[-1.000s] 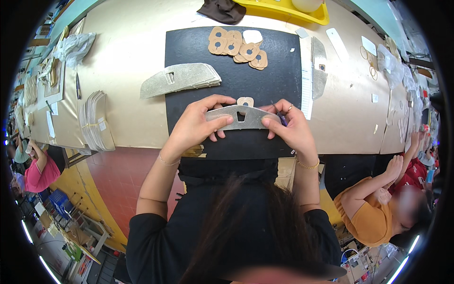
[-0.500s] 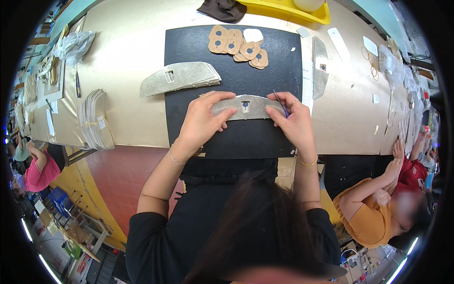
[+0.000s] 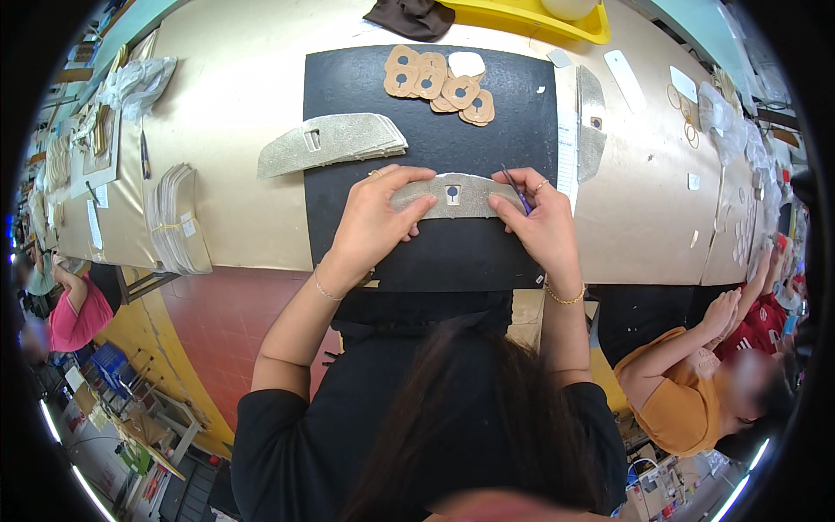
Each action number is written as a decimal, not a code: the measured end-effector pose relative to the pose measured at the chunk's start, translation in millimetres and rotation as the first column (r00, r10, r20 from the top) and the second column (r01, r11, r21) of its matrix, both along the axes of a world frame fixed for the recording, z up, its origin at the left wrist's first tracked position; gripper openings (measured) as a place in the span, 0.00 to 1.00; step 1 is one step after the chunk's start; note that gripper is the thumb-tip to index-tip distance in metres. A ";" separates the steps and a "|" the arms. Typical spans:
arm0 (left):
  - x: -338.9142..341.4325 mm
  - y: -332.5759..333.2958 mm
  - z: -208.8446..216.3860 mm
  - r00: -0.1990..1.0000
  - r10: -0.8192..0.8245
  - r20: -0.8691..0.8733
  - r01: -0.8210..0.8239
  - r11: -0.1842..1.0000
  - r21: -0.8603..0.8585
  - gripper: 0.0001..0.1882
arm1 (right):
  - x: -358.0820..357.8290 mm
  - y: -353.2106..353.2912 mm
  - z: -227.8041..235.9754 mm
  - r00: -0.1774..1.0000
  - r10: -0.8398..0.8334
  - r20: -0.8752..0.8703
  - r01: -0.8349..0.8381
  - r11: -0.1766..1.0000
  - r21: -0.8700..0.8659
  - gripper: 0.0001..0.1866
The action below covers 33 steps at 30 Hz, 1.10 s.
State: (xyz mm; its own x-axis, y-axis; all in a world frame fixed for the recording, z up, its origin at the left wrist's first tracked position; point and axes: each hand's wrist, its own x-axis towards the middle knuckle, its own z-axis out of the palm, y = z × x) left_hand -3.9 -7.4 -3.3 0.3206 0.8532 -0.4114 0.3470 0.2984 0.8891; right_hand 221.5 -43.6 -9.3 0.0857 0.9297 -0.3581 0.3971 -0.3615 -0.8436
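Note:
My left hand (image 3: 380, 209) and my right hand (image 3: 541, 215) grip the two ends of a curved, silvery-grey textured panel (image 3: 474, 199). Thumbs lie on its face, fingers behind the upper edge. A small rectangular opening in its middle shows a dark keyhole shape. Tucked in my right hand is a slim pointed tool with a purple handle (image 3: 524, 204); its tip points up and away. Beyond my left hand lies a stack of similar panels (image 3: 335, 142). Tan rounded patches with keyhole cut-outs (image 3: 428, 83) are piled at the far middle of the black mat (image 3: 513, 113).
A yellow tray (image 3: 504, 16) and a dark cloth (image 3: 409, 17) sit at the table's far side. To the left is a tied bundle of curved pieces (image 3: 174, 222); another silvery panel (image 3: 591, 126) lies right of the mat. A co-worker in orange (image 3: 670, 391) sits at the right.
My hands and the panel between them stay almost still. At the far right, a co-worker's arms in red have shifted slightly.

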 end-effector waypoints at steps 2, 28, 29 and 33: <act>0.2 -0.4 0.0 1.000 0.005 0.005 -0.005 1.000 -0.004 0.15 | -0.2 0.2 0.7 1.000 0.001 0.005 -0.001 1.000 -0.007 0.15; 5.5 -12.8 -5.3 0.809 0.044 -0.587 0.432 0.632 0.643 0.14 | -6.1 2.5 1.0 0.964 0.088 0.251 -0.123 0.984 0.127 0.13; 4.6 -11.9 -7.2 0.815 0.071 -0.574 0.449 0.548 0.705 0.14 | -6.3 2.9 2.1 0.964 0.089 0.251 -0.122 0.986 0.117 0.13; -1.2 -9.1 -17.2 0.827 -0.123 -0.548 0.548 0.393 0.738 0.17 | -7.3 4.9 7.8 0.967 0.095 0.238 -0.115 0.991 0.074 0.13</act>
State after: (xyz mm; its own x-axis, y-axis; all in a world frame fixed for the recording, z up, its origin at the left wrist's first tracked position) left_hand -5.1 -16.5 -20.5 0.6811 0.6711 0.2927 0.5617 -0.7354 0.3790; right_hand 214.2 -38.7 -1.6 0.0573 0.9646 -0.2576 0.6184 -0.2368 -0.7493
